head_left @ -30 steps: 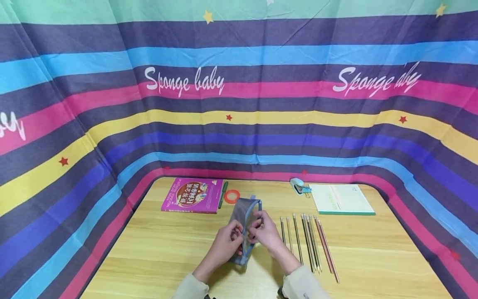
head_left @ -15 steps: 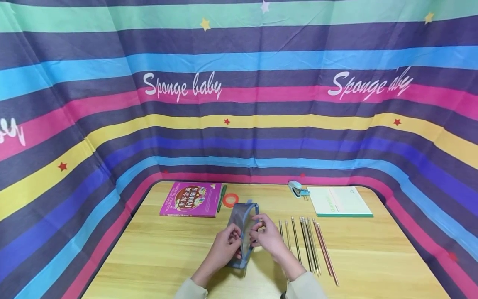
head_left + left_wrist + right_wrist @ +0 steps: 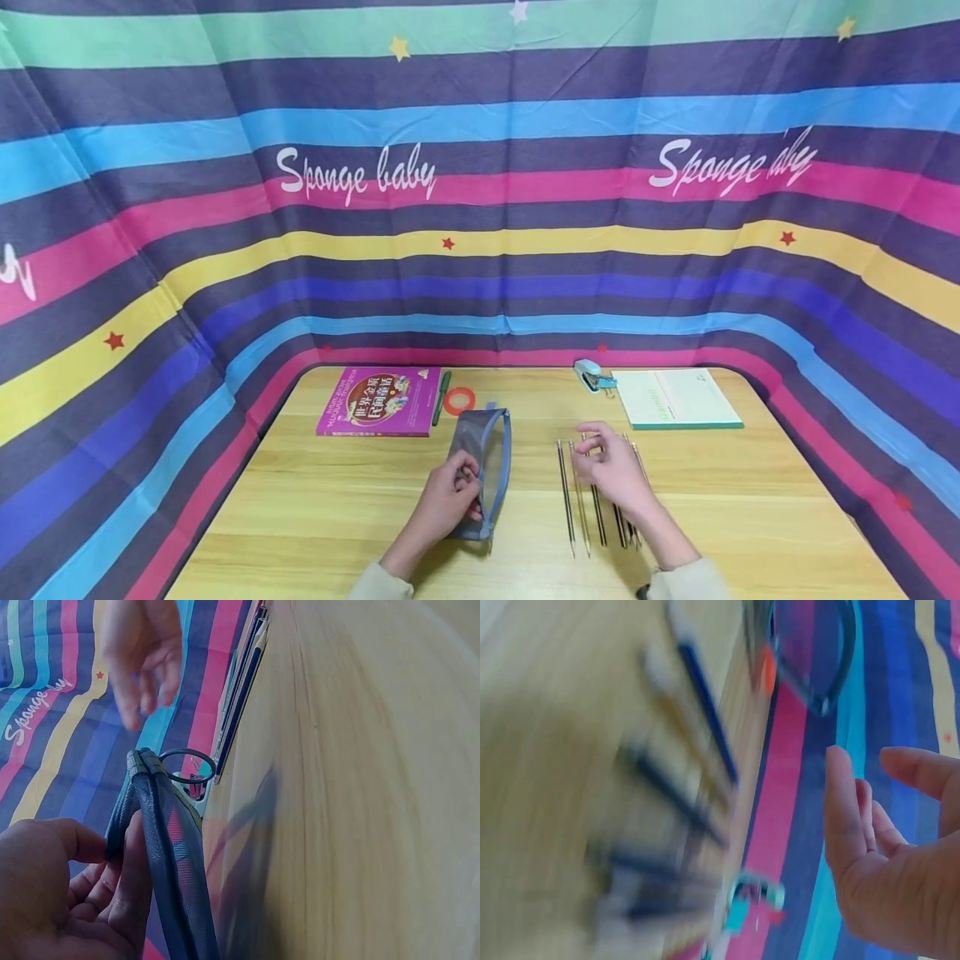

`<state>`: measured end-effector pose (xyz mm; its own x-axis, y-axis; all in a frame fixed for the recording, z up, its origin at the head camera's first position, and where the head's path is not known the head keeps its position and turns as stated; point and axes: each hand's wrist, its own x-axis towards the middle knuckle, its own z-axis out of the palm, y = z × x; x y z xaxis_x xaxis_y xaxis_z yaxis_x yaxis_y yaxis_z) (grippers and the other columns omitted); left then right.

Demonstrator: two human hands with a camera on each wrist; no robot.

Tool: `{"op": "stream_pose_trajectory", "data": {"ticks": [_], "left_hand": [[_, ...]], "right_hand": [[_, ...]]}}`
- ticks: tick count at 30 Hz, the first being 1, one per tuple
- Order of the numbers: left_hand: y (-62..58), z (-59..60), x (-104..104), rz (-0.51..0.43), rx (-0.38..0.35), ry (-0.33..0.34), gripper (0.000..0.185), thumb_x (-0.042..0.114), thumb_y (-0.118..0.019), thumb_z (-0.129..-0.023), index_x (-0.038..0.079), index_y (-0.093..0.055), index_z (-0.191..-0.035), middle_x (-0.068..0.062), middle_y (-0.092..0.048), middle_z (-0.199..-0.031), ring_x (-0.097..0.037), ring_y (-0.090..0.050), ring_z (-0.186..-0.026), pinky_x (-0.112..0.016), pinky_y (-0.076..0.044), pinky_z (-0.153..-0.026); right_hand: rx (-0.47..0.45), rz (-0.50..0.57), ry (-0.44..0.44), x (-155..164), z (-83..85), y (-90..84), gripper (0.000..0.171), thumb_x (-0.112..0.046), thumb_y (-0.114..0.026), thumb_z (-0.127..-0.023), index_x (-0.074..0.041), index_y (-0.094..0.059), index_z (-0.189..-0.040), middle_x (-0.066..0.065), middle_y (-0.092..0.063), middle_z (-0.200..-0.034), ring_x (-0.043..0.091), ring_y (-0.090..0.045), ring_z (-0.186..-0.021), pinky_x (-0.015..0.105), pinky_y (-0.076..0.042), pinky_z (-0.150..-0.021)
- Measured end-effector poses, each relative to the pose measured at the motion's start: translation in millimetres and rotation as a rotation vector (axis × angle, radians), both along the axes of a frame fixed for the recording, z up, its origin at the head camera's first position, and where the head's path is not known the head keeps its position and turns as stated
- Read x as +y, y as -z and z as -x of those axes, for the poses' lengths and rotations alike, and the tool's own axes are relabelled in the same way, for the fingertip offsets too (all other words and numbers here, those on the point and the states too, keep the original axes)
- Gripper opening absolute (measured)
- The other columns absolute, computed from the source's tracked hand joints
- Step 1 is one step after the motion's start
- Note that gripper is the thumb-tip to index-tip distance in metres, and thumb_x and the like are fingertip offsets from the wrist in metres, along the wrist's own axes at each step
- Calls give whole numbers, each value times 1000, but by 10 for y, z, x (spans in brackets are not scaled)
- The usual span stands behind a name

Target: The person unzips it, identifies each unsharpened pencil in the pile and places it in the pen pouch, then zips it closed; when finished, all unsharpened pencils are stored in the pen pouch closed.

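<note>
While pinching the blue-trimmed grey mesh pencil pouch [image 3: 483, 467] near its rim, held it on edge with the left hand [image 3: 447, 498], thumb and curled fingers clamped on the fabric, a little toward 6 o'clock from the middle of the pale wooden table [image 3: 750, 500]. Hovered the right hand [image 3: 611, 467] at the pouch's 3 o'clock, fingers apart and loosely bent, gripping nothing, above the row of slim pencils [image 3: 566, 500] lying side by side. Could not tell whether a fingertip brushed one.

Seemed wise to steady the pouch with a firm but light pinch, mouth turned toward 3 o'clock, so the soft mesh neither sagged nor folded shut. Looked best to take a single pencil near its middle between thumb and forefinger, as the thin round shafts lay close and would probably roll or scatter at a careless nudge.

Left alone at 12 o'clock: a magenta paperback book [image 3: 378, 402], an orange tape ring [image 3: 459, 401], a pale blue stapler [image 3: 589, 375].
</note>
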<state>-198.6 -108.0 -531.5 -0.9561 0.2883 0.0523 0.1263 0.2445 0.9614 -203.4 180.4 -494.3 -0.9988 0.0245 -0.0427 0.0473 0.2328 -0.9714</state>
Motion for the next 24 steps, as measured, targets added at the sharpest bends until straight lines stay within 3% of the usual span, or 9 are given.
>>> {"op": "stream_pose_trajectory", "data": {"ticks": [7,14,24], "left_hand": [[21,-4,-21,0,-5,-2,10,-3,-56,-95,-1,-56,-104,-12,-64,-85,-14,-66,-58,-36,-67,-56],[11,0,-38,5,-18,-8,10,-3,-56,-95,-1,-56,-105,-13,-65,-85,-15,-66,-59,-35,-67,-56],[31,6,-33,-10,-26,6,10,-2,-57,-95,-1,-55,-105,-15,-65,-85,-15,-66,-58,-36,-67,-56]], "right_hand": [[-50,-202,86,669,-19,104,55,-5,-68,-94,2,-49,-146,21,-62,-115,25,-71,-78,34,-67,-67],[-123,-190,108,1042,20,314,52,-6,-68,-95,9,-50,-141,16,-61,-105,21,-67,-75,30,-66,-61],[-165,-176,42,1144,3,393,55,-1,-71,-89,12,-49,-138,11,-67,-94,18,-63,-70,26,-61,-55]]}}
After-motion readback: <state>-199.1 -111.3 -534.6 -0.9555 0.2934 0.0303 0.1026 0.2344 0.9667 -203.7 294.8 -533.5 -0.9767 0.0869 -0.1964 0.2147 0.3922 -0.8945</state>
